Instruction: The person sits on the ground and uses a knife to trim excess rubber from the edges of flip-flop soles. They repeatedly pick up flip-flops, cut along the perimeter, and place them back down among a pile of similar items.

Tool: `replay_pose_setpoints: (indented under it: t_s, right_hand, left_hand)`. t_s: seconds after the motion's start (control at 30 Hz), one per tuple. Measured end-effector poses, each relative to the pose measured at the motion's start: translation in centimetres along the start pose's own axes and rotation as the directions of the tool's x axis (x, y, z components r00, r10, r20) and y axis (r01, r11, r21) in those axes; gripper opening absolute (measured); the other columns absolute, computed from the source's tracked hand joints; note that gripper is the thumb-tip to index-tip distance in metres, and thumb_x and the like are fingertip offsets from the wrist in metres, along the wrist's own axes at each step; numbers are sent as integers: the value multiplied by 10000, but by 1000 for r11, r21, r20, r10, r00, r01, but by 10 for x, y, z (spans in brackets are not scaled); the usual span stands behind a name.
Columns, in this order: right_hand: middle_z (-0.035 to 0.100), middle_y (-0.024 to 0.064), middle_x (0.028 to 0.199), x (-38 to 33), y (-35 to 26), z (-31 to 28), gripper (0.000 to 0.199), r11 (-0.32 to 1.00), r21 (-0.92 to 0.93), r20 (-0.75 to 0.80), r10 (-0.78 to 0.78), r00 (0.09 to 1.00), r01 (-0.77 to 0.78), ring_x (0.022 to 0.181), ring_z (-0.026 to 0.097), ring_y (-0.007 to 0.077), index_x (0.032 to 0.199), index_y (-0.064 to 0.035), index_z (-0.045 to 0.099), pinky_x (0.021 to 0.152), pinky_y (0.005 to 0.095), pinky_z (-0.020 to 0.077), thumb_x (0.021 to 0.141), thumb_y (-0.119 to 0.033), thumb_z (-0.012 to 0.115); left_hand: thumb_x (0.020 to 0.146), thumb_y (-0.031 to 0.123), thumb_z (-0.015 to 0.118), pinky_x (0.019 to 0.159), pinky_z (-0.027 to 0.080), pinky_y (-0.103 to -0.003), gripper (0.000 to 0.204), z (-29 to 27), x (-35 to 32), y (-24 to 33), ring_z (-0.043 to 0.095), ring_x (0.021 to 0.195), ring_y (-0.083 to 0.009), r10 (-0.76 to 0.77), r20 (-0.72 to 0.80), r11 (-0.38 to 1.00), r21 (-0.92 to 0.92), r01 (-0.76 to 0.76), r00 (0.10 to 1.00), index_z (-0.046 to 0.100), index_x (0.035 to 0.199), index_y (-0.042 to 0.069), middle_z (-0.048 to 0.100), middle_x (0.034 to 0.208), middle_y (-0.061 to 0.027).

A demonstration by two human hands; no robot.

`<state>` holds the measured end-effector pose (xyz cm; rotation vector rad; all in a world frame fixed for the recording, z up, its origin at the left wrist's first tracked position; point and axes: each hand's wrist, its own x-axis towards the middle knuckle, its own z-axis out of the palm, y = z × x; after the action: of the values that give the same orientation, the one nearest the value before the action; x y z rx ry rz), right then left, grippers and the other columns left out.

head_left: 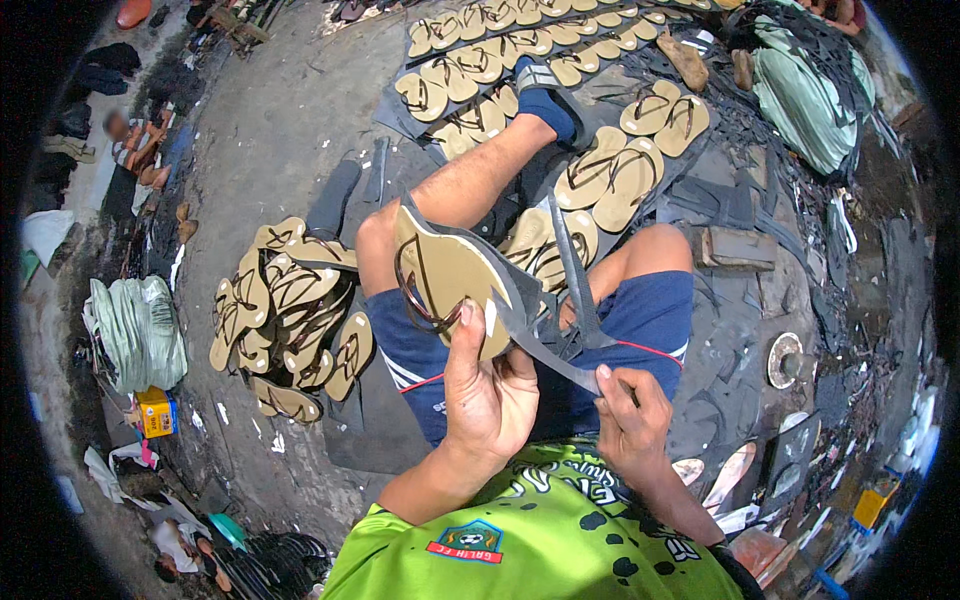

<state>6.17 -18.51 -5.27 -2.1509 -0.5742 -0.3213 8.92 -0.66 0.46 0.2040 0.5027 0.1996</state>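
My left hand (487, 402) grips the heel of a tan flip-flop (455, 265) with dark thong straps, thumb on its top face, held tilted over my lap. My right hand (632, 418) is closed at the wide end of a long, thin grey knife blade (553, 357); any handle is hidden in the fist. The blade's narrow end meets the flip-flop's right edge near the heel. A dark rubber strip (575, 262) curls beside the sole, above my right thigh. Its lower end lies close to the blade.
A loose heap of tan flip-flops (290, 290) lies left of my legs. Pairs (610, 180) stand in rows ahead. Black rubber scraps (730, 200) and a block (738, 249) lie to the right. Pale green sacks (135, 333) stand at the left. Another person (145, 145) sits far left.
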Motion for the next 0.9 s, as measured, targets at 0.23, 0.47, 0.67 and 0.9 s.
replay_pose_setpoints:
  t_s: [0.23,0.47,0.67,0.9]
  right_hand:
    - [589,102,874,30,-21,-12,553,998,30,100,57,993,-60,697,595,270,1282,-123,602,613,377,486,750,-36,726]
    - [571,90,823,53,-29,-21,501,978,102,252,149,956,-179,683,608,261,1287,-101,597,613,374,497,797,-42,687]
    - [583,98,824,74,-13,-12,409,968,133,401,145,904,-214,705,621,250,1298,-58,569,653,387,509,890,-76,597]
    - [594,113,788,73,-28,-1,238,644,474,449,410,794,-601,682,547,127,1025,32,628,584,296,446,864,-127,700]
  left_hand:
    - [946,194,601,923,543,-280,259,-7,-7,-4,642,1032,-133,36,63,988,149,-45,997,578,1178,82,661,1130,-31]
    - [925,194,620,970,504,-303,347,-30,-13,-9,616,1075,-143,17,71,974,226,-33,997,540,1237,66,632,1172,-35]
    - [864,105,641,977,490,-369,487,-55,-26,-20,607,1082,-198,-79,-20,946,313,81,997,464,1313,45,596,1187,-68]
    - [807,85,690,969,487,-370,552,-59,-28,-14,598,1106,-206,-197,35,905,390,169,980,474,1313,38,598,1200,-89]
